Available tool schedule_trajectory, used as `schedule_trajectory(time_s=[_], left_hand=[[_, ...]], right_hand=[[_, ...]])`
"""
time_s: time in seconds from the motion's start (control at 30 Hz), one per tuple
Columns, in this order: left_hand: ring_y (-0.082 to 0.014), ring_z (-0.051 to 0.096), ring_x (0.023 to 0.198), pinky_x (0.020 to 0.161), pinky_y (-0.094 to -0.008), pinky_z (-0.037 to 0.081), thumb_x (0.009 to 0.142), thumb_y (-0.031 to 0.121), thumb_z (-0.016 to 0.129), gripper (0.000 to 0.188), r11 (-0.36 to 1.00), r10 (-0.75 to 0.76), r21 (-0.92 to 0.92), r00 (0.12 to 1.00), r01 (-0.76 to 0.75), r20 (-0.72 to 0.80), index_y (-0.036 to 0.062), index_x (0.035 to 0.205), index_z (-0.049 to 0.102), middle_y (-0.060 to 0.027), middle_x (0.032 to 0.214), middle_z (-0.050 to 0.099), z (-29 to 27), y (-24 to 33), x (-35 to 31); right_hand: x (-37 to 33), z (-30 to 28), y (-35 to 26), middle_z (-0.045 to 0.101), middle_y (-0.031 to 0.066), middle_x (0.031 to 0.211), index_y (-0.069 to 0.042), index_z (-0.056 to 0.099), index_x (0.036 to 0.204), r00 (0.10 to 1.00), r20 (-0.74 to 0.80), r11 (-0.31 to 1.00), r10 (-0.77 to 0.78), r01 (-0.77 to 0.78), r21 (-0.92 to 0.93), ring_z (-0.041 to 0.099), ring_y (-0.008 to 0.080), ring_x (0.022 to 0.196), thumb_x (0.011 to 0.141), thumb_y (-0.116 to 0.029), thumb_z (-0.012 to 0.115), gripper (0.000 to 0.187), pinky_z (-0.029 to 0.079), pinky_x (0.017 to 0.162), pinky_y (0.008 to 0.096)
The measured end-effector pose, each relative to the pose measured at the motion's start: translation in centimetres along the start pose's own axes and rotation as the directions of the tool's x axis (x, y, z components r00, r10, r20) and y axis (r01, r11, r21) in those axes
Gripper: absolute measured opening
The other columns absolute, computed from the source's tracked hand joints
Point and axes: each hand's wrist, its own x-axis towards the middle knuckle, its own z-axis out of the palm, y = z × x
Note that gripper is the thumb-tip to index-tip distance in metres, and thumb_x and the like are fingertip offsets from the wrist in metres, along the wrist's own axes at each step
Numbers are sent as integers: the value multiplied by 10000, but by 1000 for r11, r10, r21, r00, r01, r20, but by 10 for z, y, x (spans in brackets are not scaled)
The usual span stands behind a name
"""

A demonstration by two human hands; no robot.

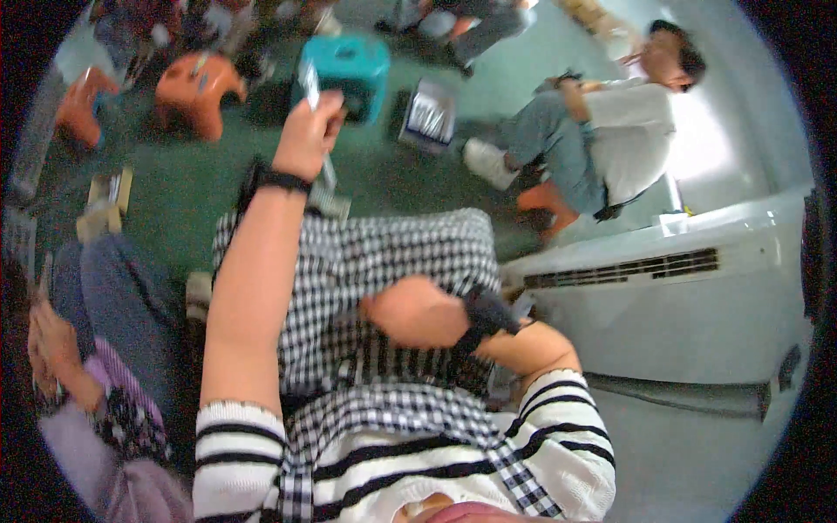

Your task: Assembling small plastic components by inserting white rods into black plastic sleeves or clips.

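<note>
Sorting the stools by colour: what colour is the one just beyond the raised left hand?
Teal stool, beyond the left hand; head view.

A thin, pale, strip-like object [319, 131], too blurred to identify, stands nearly upright in the raised left hand [307, 138], pinched at its upper part with its lower end hanging past the wrist, while black-and-white checked cloth [384, 253] lies draped over the lap under the right hand [417, 312].
</note>
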Motion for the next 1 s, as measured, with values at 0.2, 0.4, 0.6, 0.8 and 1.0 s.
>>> schedule_trajectory(time_s=[0.2,0.4,0.6,0.8,1.0], left_hand=[[-95,396,533,417,-213,277,884,124,517,102,971,-166,-181,985,153,-56,27,857,505,-33,697,470,24,22,0],[-97,381,525,412,-227,264,886,124,503,144,986,-141,-100,988,134,-58,24,785,477,-36,672,450,6,18,-4],[-104,362,523,417,-238,250,886,118,498,178,984,-161,-94,985,154,-69,27,739,457,-34,655,418,11,22,-15],[-107,347,512,421,-239,245,886,121,495,178,984,-164,-81,980,156,-110,26,739,466,-30,637,404,18,25,-16],[-112,335,512,425,-249,248,884,120,493,172,989,-142,-47,985,138,-100,16,749,469,-37,650,412,8,28,-17]], right_hand=[[18,13,8,632,136,773,-9,531,957,928,-286,967,-238,200,-156,629,297,697,777,-92,497,201,502,560,390],[17,12,8,621,123,778,-19,520,942,938,-230,965,-261,242,-104,620,301,717,807,-105,480,166,496,571,396],[23,26,3,610,142,725,-19,519,915,910,-301,959,-284,274,-76,614,314,679,819,-123,472,149,486,560,406],[28,25,-1,604,154,685,-15,514,905,907,-319,961,-274,270,-59,607,330,648,831,-135,458,152,479,542,418],[23,15,8,597,175,678,-20,518,918,946,-195,962,-259,271,35,606,343,646,848,-169,469,171,473,547,436]])
